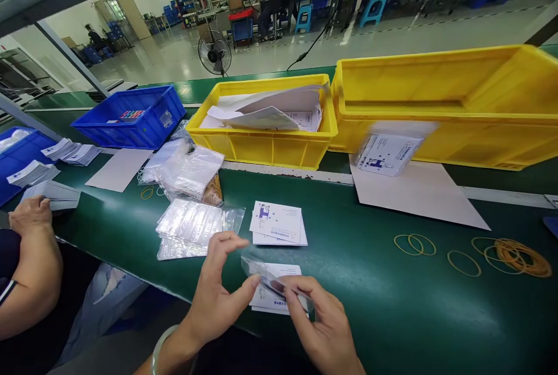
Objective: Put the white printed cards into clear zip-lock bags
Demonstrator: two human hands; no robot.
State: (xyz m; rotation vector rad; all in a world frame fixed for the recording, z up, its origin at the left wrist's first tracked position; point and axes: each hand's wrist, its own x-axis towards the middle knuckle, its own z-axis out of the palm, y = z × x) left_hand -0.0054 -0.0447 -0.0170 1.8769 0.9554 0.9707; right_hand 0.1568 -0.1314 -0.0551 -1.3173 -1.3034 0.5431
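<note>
The person's left hand (pixel 220 293) and right hand (pixel 325 325) meet at the near edge of the green table (pixel 370 282), both at a clear sleeve (pixel 261 275) held just above a printed card (pixel 268 300) that lies flat on the table. The right hand's thumb and forefinger are pinched together on the sleeve's right end. The left hand's fingers are spread apart and curved over the sleeve's left end, with only the thumb touching it.

Just beyond the hands lies a small stack of cards (pixel 278 224), and left of that a pile of empty sleeves (pixel 192 227). A blurred bagged card (pixel 387 154) sits at the far edge of a white sheet (pixel 418 195), against a large yellow bin (pixel 444 107). Rubber bands (pixel 518 256) lie to the right. At far left a co-worker's hand (pixel 28 215) rests on more cards.
</note>
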